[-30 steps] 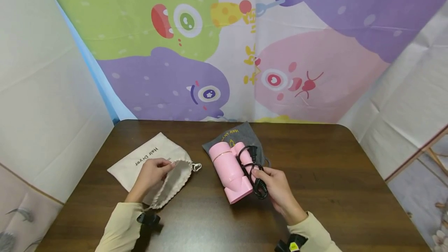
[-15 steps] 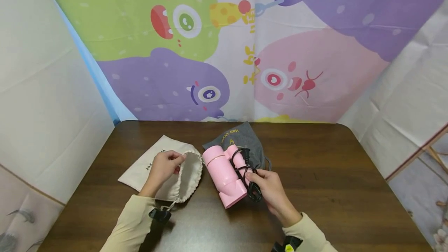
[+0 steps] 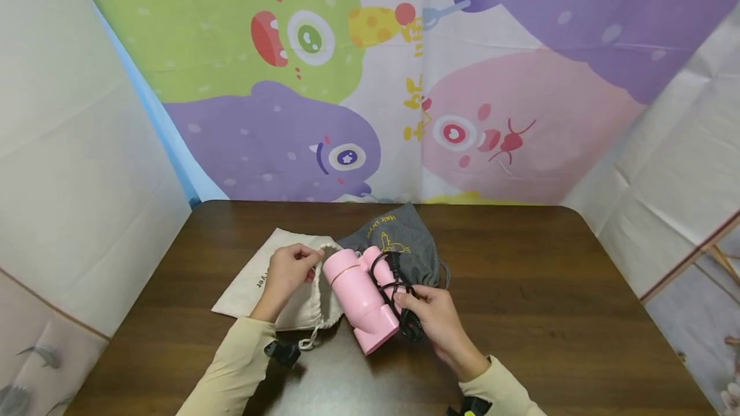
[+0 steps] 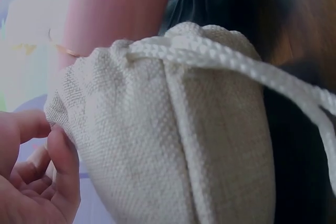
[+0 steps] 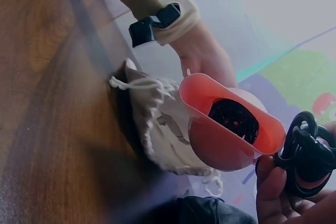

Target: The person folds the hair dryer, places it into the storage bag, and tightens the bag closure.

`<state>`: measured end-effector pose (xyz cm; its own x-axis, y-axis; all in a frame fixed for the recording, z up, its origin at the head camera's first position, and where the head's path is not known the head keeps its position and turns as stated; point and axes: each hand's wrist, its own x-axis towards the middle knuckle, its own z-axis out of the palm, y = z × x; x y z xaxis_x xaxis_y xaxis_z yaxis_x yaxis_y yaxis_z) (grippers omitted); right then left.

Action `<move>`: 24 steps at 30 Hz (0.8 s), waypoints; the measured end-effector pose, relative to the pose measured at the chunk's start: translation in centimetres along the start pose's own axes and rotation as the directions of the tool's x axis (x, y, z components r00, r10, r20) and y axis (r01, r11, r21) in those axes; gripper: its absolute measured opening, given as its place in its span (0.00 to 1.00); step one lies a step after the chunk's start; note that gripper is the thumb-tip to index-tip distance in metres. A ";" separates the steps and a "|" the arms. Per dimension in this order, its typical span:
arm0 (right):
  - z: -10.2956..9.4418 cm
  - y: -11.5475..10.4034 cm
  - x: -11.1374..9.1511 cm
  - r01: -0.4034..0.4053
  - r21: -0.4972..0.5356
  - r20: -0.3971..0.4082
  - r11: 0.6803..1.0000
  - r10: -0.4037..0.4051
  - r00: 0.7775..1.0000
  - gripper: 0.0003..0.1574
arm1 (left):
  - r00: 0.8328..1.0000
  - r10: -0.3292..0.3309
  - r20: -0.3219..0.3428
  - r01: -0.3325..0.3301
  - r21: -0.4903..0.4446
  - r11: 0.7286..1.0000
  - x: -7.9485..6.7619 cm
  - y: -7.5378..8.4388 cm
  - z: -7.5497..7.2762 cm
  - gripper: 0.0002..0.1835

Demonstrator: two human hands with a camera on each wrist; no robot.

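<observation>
My left hand (image 3: 291, 273) pinches the rim of a cream drawstring bag (image 4: 152, 140), whose mouth gapes to the right; white cord hangs from the gathered edge. In my right hand (image 3: 437, 320) is a pink hair dryer (image 3: 360, 300), held by its folded handle with the black power cord (image 5: 310, 153) wound round it. The dryer's rear end overlaps the bag's mouth in the head view, while its flared nozzle (image 5: 231, 114) points back toward me in the right wrist view. Part of the bag's printed lettering is covered by my left hand.
A grey drawstring bag (image 3: 419, 242) with yellow "Hair Dryer" print lies behind the pink dryer on the dark wooden table (image 3: 520, 275). A cartoon-printed cloth (image 3: 277, 127) hangs beyond the far table edge, with pale panels at both sides.
My left hand has drawn the cream bag rightward with its mouth spread. My right hand has brought the hair dryer left and slightly nearer me, so the two now meet.
</observation>
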<state>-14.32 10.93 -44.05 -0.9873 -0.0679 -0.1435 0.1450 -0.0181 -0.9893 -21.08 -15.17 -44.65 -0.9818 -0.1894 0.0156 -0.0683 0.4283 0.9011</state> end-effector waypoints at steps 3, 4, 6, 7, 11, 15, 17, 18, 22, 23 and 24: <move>0.2 0.1 -0.1 0.004 -0.008 0.020 1.000 -0.004 1.000 0.12 | 1.000 0.006 -0.016 -0.006 -0.005 1.000 0.0 0.3 0.2 0.12; 0.3 0.2 -0.1 0.004 -0.011 0.025 1.000 -0.003 1.000 0.13 | 1.000 0.010 -0.020 -0.010 -0.002 1.000 0.0 0.4 0.3 0.12; 0.4 0.3 -0.1 0.002 -0.018 0.026 1.000 -0.001 1.000 0.14 | 1.000 0.012 -0.026 -0.012 0.012 1.000 -0.2 0.5 0.4 0.12; 0.4 0.4 -0.2 0.001 -0.021 0.025 1.000 -0.001 1.000 0.15 | 1.000 0.012 -0.029 -0.012 0.019 1.000 -0.2 0.5 0.4 0.12; 0.6 0.8 -0.2 0.018 -0.057 0.033 0.998 -0.016 0.999 0.15 | 0.999 0.010 -0.035 -0.009 0.025 1.000 -0.5 0.5 0.6 0.12; 0.9 1.2 -0.3 0.058 -0.106 0.070 0.993 -0.051 0.996 0.14 | 0.999 0.018 -0.026 -0.018 -0.010 1.000 -0.7 0.6 0.9 0.12; 1.1 1.3 -0.4 0.068 -0.123 0.091 0.990 -0.057 0.994 0.14 | 1.000 0.028 -0.007 -0.028 -0.019 0.999 -0.8 0.8 1.0 0.11; 1.1 1.4 -0.4 0.072 -0.134 0.099 0.988 -0.059 0.993 0.14 | 0.999 0.033 0.005 -0.033 -0.018 0.999 -0.9 0.9 1.1 0.11; 1.4 1.5 -0.3 0.073 -0.149 0.120 0.986 -0.055 0.991 0.14 | 0.995 0.079 0.057 -0.081 0.034 0.996 -0.9 1.3 1.4 0.09; 1.4 1.6 -0.3 0.071 -0.151 0.122 0.986 -0.053 0.991 0.13 | 0.993 0.092 0.068 -0.096 0.052 0.994 -0.9 1.3 1.5 0.08; 1.5 1.6 -0.3 0.070 -0.153 0.124 0.986 -0.051 0.991 0.14 | 0.991 0.110 0.078 -0.116 0.086 0.990 -0.8 1.4 1.5 0.07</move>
<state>-13.68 9.48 -45.55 -0.9779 -0.1899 -0.0879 0.0638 0.1298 -0.9895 -20.65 -13.08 -44.11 -0.9941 -0.0723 0.0806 0.0313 0.5214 0.8528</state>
